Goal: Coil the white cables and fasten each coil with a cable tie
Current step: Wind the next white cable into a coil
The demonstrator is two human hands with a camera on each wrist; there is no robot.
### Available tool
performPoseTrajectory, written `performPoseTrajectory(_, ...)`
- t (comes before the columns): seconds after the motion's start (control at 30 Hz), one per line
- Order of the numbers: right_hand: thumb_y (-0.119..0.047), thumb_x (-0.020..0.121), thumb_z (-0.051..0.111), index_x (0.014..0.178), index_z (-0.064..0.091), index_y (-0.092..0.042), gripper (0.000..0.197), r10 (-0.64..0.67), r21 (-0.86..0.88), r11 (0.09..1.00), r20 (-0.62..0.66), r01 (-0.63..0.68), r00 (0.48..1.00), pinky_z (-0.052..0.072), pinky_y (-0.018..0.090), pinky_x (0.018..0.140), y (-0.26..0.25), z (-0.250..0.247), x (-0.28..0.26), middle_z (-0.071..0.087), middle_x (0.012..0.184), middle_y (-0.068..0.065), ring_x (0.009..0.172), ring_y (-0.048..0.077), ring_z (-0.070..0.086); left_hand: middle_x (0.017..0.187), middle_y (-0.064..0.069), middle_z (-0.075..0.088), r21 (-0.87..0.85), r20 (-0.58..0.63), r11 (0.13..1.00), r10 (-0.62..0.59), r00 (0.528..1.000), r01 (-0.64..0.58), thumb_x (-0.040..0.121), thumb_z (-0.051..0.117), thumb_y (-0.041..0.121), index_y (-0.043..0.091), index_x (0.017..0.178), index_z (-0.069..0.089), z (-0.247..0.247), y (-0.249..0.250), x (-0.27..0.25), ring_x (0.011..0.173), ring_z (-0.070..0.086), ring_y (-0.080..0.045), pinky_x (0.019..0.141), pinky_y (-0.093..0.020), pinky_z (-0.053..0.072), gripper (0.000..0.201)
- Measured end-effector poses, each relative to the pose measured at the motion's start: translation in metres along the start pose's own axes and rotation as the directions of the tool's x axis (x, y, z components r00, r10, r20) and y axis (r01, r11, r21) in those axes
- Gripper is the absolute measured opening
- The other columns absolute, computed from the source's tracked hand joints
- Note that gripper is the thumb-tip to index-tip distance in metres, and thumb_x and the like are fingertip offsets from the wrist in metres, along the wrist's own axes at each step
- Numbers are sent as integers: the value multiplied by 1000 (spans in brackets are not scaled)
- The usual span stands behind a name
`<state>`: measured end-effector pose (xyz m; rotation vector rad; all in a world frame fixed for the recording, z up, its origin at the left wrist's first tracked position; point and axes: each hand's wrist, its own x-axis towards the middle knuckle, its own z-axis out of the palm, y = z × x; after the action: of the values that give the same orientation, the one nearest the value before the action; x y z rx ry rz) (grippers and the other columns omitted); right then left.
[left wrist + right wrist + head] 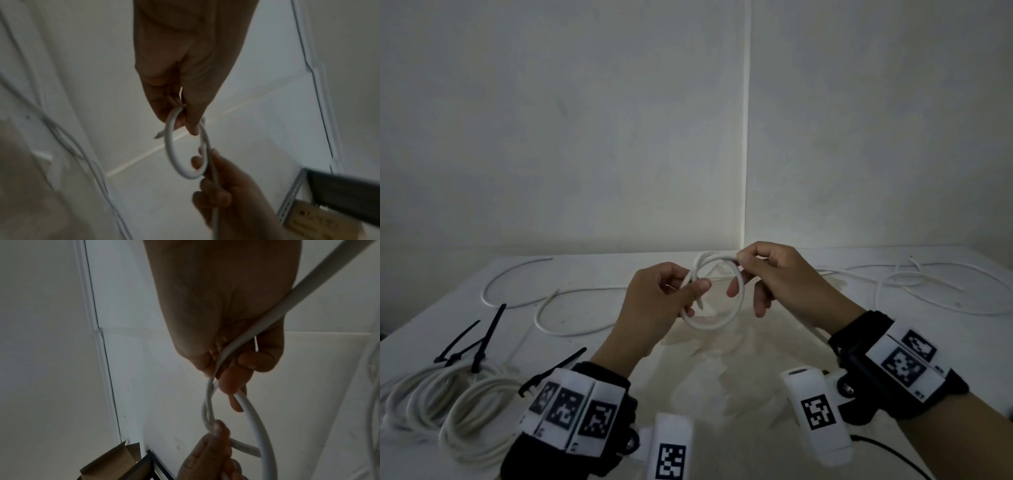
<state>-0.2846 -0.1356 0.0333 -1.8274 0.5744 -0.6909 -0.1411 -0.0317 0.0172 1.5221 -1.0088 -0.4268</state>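
A small loop of white cable [726,320] hangs in the air above the middle of the table, held between both hands. My left hand [671,291] pinches the loop's left side with thumb and fingers, where the cable end [159,135] sticks out. My right hand [763,270] pinches the top right of the loop, and the cable's free length [320,293] runs back under that palm. The loop [174,154] shows edge-on in the left wrist view; in the right wrist view the loop [255,421] crosses itself near my fingertips.
Two tied white coils [448,401] with black cable ties [482,339] lie at the front left. Loose white cables lie on the table at the left [517,301] and the back right [928,284]. A wall corner [746,137] rises behind the table [722,377].
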Motion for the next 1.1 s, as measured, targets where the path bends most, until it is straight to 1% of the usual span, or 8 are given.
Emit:
performPoseTrajectory(0.13, -21, 97, 42, 92, 53, -5, 20, 32, -15, 999, 49, -31, 998, 38, 19, 43, -3, -2, -2, 73, 75, 6, 35, 14, 49, 57, -7, 61, 304, -129, 939, 208, 969, -161, 79, 72, 17, 6, 75, 65, 1, -10, 2, 43, 59, -9, 48, -15, 45, 13)
performPoseTrajectory(0.23, -21, 97, 43, 93, 53, -4, 20, 48, -41, 998, 41, -46, 998, 37, 19, 43, -3, 1, -2, 73, 76, 6, 33, 12, 44, 57, 1, 58, 462, -162, 860, 323, 932, -217, 81, 69, 16, 9, 73, 65, 2, -14, 8, 55, 61, -19, 57, -27, 49, 11)
performPoseTrajectory(0.4, -21, 96, 44, 86, 52, -8, 18, 49, -73, 996, 25, -47, 999, 36, 16, 41, 0, 5, 2, 73, 75, 4, 32, 10, 37, 67, 4, 53, 593, -160, 782, 348, 924, -192, 83, 67, 18, 10, 78, 64, -2, -21, 13, 68, 51, -17, 64, -24, 33, 10)
performPoseTrajectory(0.5, -22, 97, 44, 84, 53, -10, 19, 64, -88, 994, -2, -64, 998, 35, 16, 40, 6, 5, 4, 73, 73, 3, 33, 10, 35, 87, -1, 52, 490, -116, 843, 315, 942, -222, 83, 67, 15, 9, 85, 62, -1, -24, 14, 85, 48, -18, 72, -21, 32, 8)
performPoseTrajectory(0.63, -24, 97, 43, 85, 52, -11, 19, 69, -125, 989, -34, -73, 997, 33, 18, 39, 13, 8, 3, 73, 72, 1, 34, 12, 36, 78, 4, 61, 149, 22, 983, 100, 995, -102, 91, 52, 13, 13, 82, 52, 6, -22, 7, 67, 53, -5, 61, -12, 41, 10)
performPoseTrajectory(0.83, -23, 96, 46, 80, 52, -13, 20, 68, -134, 988, -65, -76, 996, 28, 23, 40, 15, 5, 4, 71, 65, -1, 41, 18, 31, 63, 5, 42, 293, 153, 920, 224, 962, -261, 91, 24, 45, 3, 87, 48, 11, -23, -3, 52, 40, -3, 52, -15, 33, 48)
performPoseTrajectory(0.97, -20, 95, 48, 78, 55, -11, 20, 29, -171, 984, -76, -42, 997, 27, 21, 37, 12, -3, 6, 71, 65, 2, 37, 14, 29, 60, 6, 36, 513, 290, 768, 264, 920, -383, 93, 21, 43, 29, 70, 29, 8, -32, -2, 53, 36, -7, 53, -17, 31, 28)
performPoseTrajectory(1.1, -18, 96, 44, 78, 52, -12, 21, -40, -199, 980, -104, 19, 994, 30, 17, 36, 14, -2, 10, 69, 67, 3, 31, 6, 32, 61, 4, 37, 499, 275, 768, 298, 914, -401, 97, 25, 36, 25, 72, 34, 5, -27, 6, 55, 36, -8, 54, -18, 31, 29)
